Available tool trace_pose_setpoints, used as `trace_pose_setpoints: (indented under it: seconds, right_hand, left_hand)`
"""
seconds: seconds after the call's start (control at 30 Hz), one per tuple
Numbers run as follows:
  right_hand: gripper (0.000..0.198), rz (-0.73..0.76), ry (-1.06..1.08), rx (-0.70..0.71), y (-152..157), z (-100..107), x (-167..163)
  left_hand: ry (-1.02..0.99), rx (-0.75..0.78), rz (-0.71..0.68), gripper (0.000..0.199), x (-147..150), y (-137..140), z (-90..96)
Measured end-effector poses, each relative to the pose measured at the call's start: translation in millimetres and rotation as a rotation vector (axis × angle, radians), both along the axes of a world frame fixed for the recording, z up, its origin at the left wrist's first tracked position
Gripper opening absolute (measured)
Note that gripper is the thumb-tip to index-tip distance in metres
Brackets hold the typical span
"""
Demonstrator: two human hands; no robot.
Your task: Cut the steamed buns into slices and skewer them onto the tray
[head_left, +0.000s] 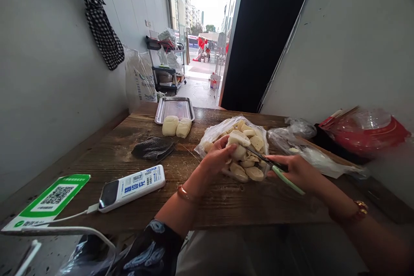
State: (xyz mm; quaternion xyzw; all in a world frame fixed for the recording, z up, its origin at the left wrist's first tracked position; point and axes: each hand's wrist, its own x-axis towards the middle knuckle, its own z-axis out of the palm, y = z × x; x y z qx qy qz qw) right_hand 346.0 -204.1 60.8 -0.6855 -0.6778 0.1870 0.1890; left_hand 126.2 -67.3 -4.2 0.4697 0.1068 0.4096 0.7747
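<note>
My left hand (220, 154) grips a pale steamed bun (238, 139) over a clear plastic bag (211, 131). Several cut bun slices (255, 173) lie in and on that bag. My right hand (293, 169) is closed round a pair of scissors (286, 179) with light green handles. The blades reach left to the bun, against its lower right side; how far they stand apart I cannot tell. Two whole steamed buns (170, 126) sit side by side farther back on the wooden table (207, 207).
Behind the whole buns is a metal tray (174, 108). A dark cloth (152, 148), a white power bank (132, 187) with a cable and a green QR card (48, 200) lie at left. Plastic bags (304, 146) and a red item (371, 136) crowd the right.
</note>
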Motion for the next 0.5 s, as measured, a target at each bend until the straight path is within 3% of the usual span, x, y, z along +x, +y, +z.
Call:
trace_pose_setpoints:
  seconds: [0.13,0.27,0.5]
  right_hand:
    - [0.064,-0.019,-0.065,0.011,0.0,-0.3,-3.4]
    - [0.064,-0.024,0.019,0.035,-1.1,3.3,-6.7]
    - [0.077,0.022,0.153,-0.077,-2.5,6.5,-8.3]
  left_hand:
    - [-0.041,-0.028,-0.021,0.058,1.7,-1.5,0.7]
    - [-0.048,-0.044,-0.001,0.054,3.5,-2.1,0.4]
    - [-0.029,-0.036,-0.036,0.055,3.5,-2.5,-2.1]
